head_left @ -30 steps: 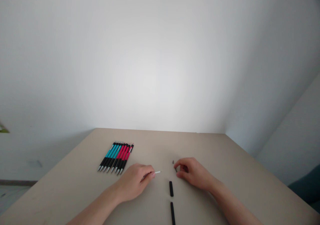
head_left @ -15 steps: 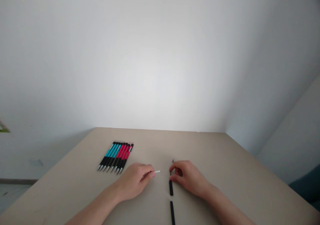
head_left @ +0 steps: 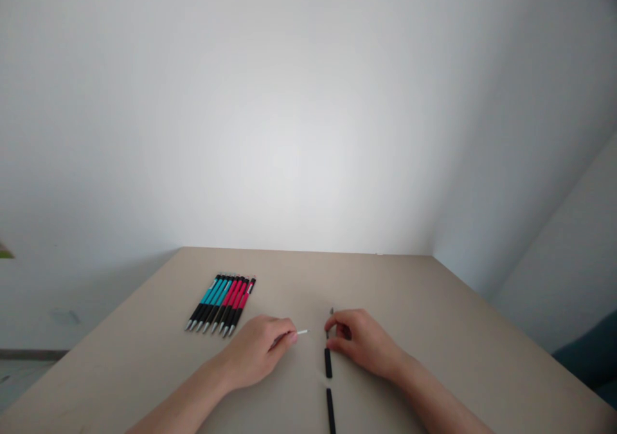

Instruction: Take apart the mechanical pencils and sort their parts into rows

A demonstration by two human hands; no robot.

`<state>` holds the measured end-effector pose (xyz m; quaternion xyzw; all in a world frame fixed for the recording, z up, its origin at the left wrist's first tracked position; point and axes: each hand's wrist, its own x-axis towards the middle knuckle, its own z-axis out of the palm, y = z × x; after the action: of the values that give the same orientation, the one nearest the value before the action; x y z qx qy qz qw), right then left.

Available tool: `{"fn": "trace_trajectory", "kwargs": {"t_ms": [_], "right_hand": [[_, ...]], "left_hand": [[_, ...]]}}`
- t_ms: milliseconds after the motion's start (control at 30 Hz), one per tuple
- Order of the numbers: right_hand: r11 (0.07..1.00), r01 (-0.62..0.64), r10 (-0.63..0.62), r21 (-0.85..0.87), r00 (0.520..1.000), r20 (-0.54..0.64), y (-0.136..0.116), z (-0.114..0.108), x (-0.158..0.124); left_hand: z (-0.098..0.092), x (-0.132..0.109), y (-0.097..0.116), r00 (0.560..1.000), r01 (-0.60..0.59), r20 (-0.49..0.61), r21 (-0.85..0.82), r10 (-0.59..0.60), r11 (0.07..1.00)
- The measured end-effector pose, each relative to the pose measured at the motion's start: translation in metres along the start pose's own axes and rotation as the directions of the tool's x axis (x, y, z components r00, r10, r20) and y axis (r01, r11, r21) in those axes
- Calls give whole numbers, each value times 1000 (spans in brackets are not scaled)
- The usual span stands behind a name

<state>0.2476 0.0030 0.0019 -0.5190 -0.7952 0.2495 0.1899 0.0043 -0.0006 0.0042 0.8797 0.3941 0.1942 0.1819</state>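
A thin white pen refill (head_left: 302, 332) pokes out to the right from the pinched thumb and fingers of my left hand (head_left: 263, 350). Across a small gap, my right hand (head_left: 359, 341) curls its thumb and forefinger at a slim, small metal pen part (head_left: 331, 310), mostly covered by the fingers. Just below that thumb lies a short black pen piece (head_left: 328, 363) on the table. Nearer to me, in line with it, is a longer black pen piece (head_left: 330, 411), cut off by the bottom of the view.
Several pens (head_left: 222, 302) lie side by side at the left, turquoise and red with black grips and silver tips. The beige table (head_left: 395, 286) meets a white wall (head_left: 299, 112) at its far edge. Something dark teal (head_left: 590, 350) shows beyond the right edge.
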Motion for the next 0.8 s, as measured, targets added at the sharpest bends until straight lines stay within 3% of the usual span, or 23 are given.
{"fn": "trace_trajectory", "kwargs": {"t_ms": [300, 500, 633, 800], "right_hand": [[1000, 0, 0, 2, 1000, 7, -1, -2, 0], [992, 118, -112, 35, 984, -138, -23, -5, -6], [976, 216, -216, -5, 975, -54, -39, 8, -8], [973, 221, -225, -61, 972, -69, -35, 19, -6]], "left_hand": [[2, 0, -1, 1000, -12, 6, 6, 12, 1000], [3, 1, 7, 999, -35, 12, -12, 35, 999], [5, 0, 13, 997, -75, 27, -9, 76, 997], [6, 1, 14, 996, -81, 36, 31, 80, 996]]}}
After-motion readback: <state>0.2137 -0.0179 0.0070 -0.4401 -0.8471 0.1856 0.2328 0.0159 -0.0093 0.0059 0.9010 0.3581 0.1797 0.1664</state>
